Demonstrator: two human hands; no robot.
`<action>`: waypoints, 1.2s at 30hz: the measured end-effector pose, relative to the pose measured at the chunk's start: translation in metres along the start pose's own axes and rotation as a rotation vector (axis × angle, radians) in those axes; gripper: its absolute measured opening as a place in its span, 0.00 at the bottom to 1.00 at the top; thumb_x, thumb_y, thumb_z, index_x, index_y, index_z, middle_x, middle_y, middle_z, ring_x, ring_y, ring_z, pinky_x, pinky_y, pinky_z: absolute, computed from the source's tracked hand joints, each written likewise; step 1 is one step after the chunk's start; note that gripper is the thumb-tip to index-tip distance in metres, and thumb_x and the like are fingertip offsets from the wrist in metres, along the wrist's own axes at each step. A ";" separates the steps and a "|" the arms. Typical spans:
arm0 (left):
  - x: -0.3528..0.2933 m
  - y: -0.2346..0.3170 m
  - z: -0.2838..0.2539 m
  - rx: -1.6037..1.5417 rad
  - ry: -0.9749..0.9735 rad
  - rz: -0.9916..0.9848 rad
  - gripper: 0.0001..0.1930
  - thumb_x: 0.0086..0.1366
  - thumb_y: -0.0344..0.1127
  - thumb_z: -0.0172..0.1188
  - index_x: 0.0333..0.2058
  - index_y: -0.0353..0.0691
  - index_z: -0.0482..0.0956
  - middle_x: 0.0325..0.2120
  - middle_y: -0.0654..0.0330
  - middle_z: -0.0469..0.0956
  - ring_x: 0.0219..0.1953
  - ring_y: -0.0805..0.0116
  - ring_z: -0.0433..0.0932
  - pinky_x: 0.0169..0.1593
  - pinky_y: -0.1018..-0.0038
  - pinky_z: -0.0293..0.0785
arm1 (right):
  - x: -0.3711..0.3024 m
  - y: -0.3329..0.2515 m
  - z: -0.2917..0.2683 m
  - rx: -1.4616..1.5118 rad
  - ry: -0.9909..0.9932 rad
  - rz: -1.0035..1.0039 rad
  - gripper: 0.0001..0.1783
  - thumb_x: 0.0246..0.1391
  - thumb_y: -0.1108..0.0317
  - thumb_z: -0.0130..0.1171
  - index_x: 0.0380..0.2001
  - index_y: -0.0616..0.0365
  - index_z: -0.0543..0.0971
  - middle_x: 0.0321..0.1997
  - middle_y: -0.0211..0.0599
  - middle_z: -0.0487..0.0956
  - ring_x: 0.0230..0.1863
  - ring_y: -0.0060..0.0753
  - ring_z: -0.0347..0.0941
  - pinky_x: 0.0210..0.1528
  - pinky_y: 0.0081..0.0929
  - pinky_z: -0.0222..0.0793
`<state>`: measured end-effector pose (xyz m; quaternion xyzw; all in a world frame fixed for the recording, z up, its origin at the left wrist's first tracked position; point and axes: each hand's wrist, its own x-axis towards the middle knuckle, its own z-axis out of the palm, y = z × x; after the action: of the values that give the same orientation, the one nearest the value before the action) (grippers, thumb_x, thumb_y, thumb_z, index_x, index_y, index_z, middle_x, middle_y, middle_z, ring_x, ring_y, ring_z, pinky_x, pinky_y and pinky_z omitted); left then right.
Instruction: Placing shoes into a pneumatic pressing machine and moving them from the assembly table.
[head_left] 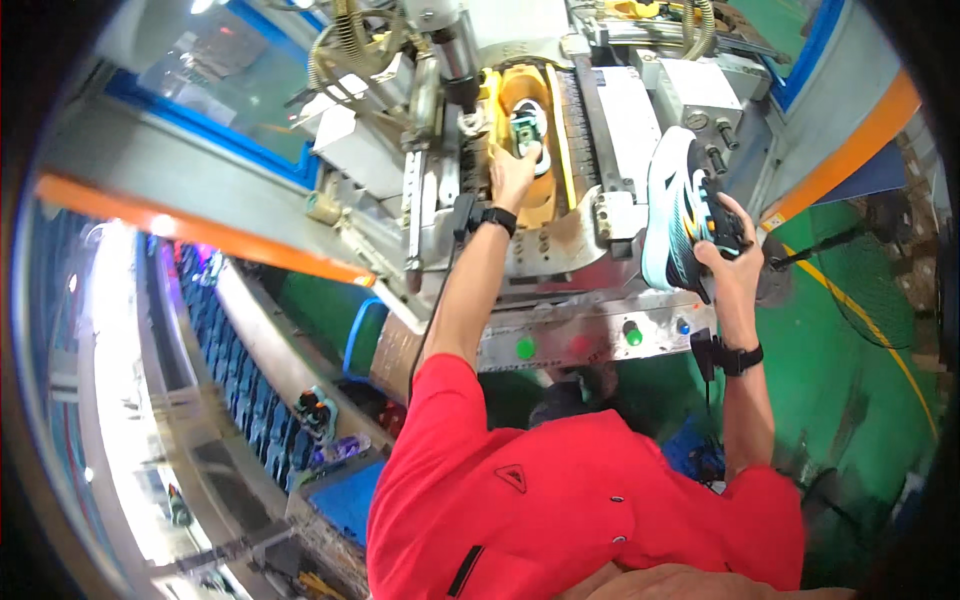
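Observation:
My left hand (512,178) reaches into a machine's yellow mould (543,205), where a white and mint-green sneaker (529,125) lies. The fingers of that hand are bent on the near end of the sneaker, with their tips partly hidden. To the right, my right hand (735,262) is closed round the dark upper of a second sneaker (662,215). This one is held up on its side in the air, its thick white and mint sole turned to the left, beside the machine.
A front panel (590,335) carries green, red and blue buttons. A metal cylinder (455,55) and hoses hang over the mould's left side. Orange-edged guards (210,235) flank the machine. At left runs a conveyor (235,365) with a shoe (317,412) near it.

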<state>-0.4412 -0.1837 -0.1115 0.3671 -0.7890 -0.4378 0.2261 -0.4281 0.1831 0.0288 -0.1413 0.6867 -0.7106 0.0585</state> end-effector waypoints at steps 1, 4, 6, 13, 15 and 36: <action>0.014 -0.004 0.016 0.069 0.019 0.020 0.44 0.49 0.50 0.69 0.56 0.23 0.62 0.49 0.31 0.71 0.54 0.40 0.72 0.57 0.59 0.67 | 0.004 0.001 -0.003 -0.084 0.060 -0.051 0.33 0.37 0.74 0.61 0.54 0.64 0.72 0.45 0.35 0.77 0.43 0.24 0.73 0.51 0.22 0.69; 0.053 -0.025 0.053 0.193 0.018 -0.014 0.42 0.48 0.44 0.68 0.56 0.24 0.60 0.48 0.33 0.73 0.51 0.40 0.73 0.56 0.58 0.70 | 0.015 0.003 -0.002 -0.180 0.155 0.000 0.34 0.35 0.72 0.62 0.53 0.65 0.73 0.47 0.38 0.76 0.45 0.27 0.73 0.53 0.23 0.68; 0.059 -0.014 0.054 0.251 -0.014 -0.116 0.33 0.49 0.40 0.65 0.50 0.24 0.65 0.46 0.36 0.75 0.49 0.42 0.75 0.53 0.57 0.71 | 0.035 0.013 -0.001 -0.278 0.163 -0.068 0.33 0.35 0.72 0.62 0.52 0.65 0.73 0.47 0.39 0.76 0.45 0.27 0.73 0.52 0.23 0.68; -0.030 0.030 -0.041 -0.931 -0.268 -0.506 0.10 0.56 0.28 0.65 0.37 0.33 0.78 0.32 0.57 0.81 0.34 0.64 0.81 0.33 0.68 0.78 | 0.200 0.017 0.088 -0.643 -0.103 0.011 0.32 0.34 0.56 0.65 0.41 0.69 0.77 0.37 0.47 0.80 0.38 0.37 0.76 0.44 0.28 0.71; -0.088 0.034 -0.095 -1.000 -0.323 -0.503 0.13 0.57 0.28 0.64 0.41 0.33 0.76 0.34 0.58 0.80 0.33 0.65 0.81 0.33 0.67 0.78 | 0.238 0.021 0.149 -0.868 -0.464 -0.048 0.30 0.33 0.53 0.64 0.34 0.70 0.78 0.32 0.55 0.79 0.37 0.41 0.77 0.40 0.32 0.72; -0.400 -0.023 -0.253 -1.016 0.687 -0.634 0.15 0.65 0.38 0.58 0.46 0.36 0.75 0.44 0.56 0.79 0.47 0.60 0.78 0.51 0.59 0.73 | -0.092 0.124 0.225 -0.386 -0.732 -0.571 0.10 0.45 0.75 0.59 0.35 0.57 0.78 0.35 0.40 0.78 0.39 0.43 0.76 0.40 0.37 0.74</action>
<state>-0.0096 -0.0129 -0.0150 0.5466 -0.2241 -0.6570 0.4683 -0.2909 -0.0133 -0.1012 -0.5720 0.6739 -0.4621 0.0715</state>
